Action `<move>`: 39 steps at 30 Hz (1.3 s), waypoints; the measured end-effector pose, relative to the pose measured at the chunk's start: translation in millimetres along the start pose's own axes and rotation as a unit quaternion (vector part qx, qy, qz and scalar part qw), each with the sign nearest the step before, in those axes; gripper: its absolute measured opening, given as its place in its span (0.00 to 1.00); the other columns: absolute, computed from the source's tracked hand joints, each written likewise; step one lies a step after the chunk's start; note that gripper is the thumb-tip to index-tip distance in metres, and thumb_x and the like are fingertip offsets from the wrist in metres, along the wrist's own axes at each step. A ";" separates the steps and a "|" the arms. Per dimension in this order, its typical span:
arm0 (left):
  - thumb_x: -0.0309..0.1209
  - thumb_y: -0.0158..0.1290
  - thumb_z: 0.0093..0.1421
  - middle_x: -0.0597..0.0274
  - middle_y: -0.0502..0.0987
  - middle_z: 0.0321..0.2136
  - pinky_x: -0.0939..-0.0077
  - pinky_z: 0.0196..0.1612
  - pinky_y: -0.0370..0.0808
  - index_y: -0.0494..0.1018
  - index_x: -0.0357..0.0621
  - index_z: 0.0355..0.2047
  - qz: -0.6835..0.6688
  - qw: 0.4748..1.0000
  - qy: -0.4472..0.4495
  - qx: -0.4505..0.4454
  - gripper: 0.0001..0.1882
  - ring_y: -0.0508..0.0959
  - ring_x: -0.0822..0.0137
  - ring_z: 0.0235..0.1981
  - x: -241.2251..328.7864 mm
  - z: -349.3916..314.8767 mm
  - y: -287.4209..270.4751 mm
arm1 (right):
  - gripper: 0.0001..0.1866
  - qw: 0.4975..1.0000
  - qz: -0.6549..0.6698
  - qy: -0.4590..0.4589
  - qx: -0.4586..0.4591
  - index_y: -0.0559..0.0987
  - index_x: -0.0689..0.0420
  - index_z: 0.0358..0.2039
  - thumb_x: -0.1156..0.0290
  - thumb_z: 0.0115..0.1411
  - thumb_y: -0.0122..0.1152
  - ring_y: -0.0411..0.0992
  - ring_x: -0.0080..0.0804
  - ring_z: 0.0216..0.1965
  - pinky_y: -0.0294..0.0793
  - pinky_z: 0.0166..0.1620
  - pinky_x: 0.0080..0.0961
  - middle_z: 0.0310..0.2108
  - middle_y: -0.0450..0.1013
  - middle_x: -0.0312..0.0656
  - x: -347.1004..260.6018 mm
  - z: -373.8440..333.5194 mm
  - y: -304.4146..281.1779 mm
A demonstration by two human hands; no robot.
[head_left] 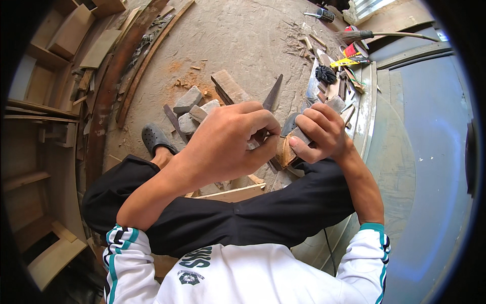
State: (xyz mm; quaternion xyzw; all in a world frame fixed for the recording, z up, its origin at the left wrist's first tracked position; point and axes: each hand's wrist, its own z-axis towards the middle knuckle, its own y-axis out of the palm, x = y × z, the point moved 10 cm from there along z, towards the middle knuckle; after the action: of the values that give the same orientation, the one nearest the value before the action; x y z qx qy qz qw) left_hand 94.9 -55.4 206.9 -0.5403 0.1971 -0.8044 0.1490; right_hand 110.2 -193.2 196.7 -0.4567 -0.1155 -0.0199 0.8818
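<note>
My right hand [321, 133] is closed round a small block [286, 153] with a brown, wood-like face and a greyish side. My left hand [228, 139] is held in a pinch, thumb and forefinger together, right beside the block. A thin dark tip shows between those fingertips and the block, but what it belongs to is too small to tell. Under the hands, partly covered by them, grey stone lumps [188, 100] and a pale wooden block [230, 87] lie on the floor. Beyond my left fingers a dark, pointed blade-like strip [273, 92] sticks out.
Wooden shelving [35, 177] stands at the left, with long boards [152, 61] leaning alongside. At the right are a grey-blue panel [405, 152], a broom [357, 35], a black crumpled cloth [325, 74] and wood scraps. Sawdust [195, 78] dusts the floor [233, 35].
</note>
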 end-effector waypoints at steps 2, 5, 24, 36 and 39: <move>0.23 0.61 0.54 0.60 0.79 0.27 0.73 0.33 0.78 0.80 0.40 0.32 0.000 1.000 0.004 0.006 0.05 0.82 0.66 0.27 -1.0 -1.1 2.3 | 0.25 1.000 -0.003 0.004 -0.008 0.72 0.33 0.48 0.71 0.51 0.68 0.72 0.31 0.36 0.77 0.38 0.27 0.37 0.69 0.37 1.2 -0.4 0.6; 0.22 0.61 0.54 0.60 0.79 0.27 0.74 0.32 0.78 0.80 0.40 0.32 -0.001 1.000 0.007 0.010 0.05 0.82 0.65 0.27 -4.1 -2.5 7.3 | 0.24 1.000 -0.006 0.007 -0.013 0.73 0.34 0.48 0.71 0.51 0.68 0.72 0.31 0.35 0.76 0.37 0.27 0.37 0.69 0.37 2.5 -3.8 2.9; 0.23 0.64 0.52 0.60 0.76 0.24 0.69 0.29 0.76 0.79 0.42 0.32 0.033 0.995 0.035 0.082 0.07 0.79 0.62 0.24 -3.9 -12.3 10.2 | 0.20 1.000 0.005 0.007 -0.010 0.75 0.38 0.45 0.70 0.52 0.68 0.72 0.33 0.34 0.75 0.35 0.29 0.37 0.70 0.39 6.2 -4.4 9.9; 0.23 0.62 0.54 0.57 0.77 0.23 0.67 0.28 0.77 0.79 0.38 0.33 0.050 0.997 0.027 0.057 0.06 0.80 0.59 0.24 -1.7 -14.8 18.9 | 0.20 1.000 0.009 0.007 -0.020 0.75 0.37 0.44 0.70 0.52 0.69 0.72 0.32 0.34 0.75 0.35 0.29 0.36 0.70 0.38 5.7 -4.2 11.4; 0.23 0.62 0.54 0.56 0.77 0.23 0.67 0.28 0.77 0.79 0.38 0.32 0.053 0.997 0.018 0.056 0.06 0.80 0.58 0.23 -1.4 -15.8 18.9 | 0.21 1.000 0.009 0.007 -0.023 0.75 0.35 0.44 0.69 0.52 0.69 0.72 0.32 0.34 0.75 0.35 0.29 0.36 0.70 0.38 5.6 -4.4 12.2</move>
State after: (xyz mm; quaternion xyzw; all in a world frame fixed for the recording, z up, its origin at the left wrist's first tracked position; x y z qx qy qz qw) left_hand 81.2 -68.9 191.4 -0.5054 0.1832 -0.8145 0.2181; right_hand 118.2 -189.3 185.7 -0.4775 -0.1045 -0.0173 0.8722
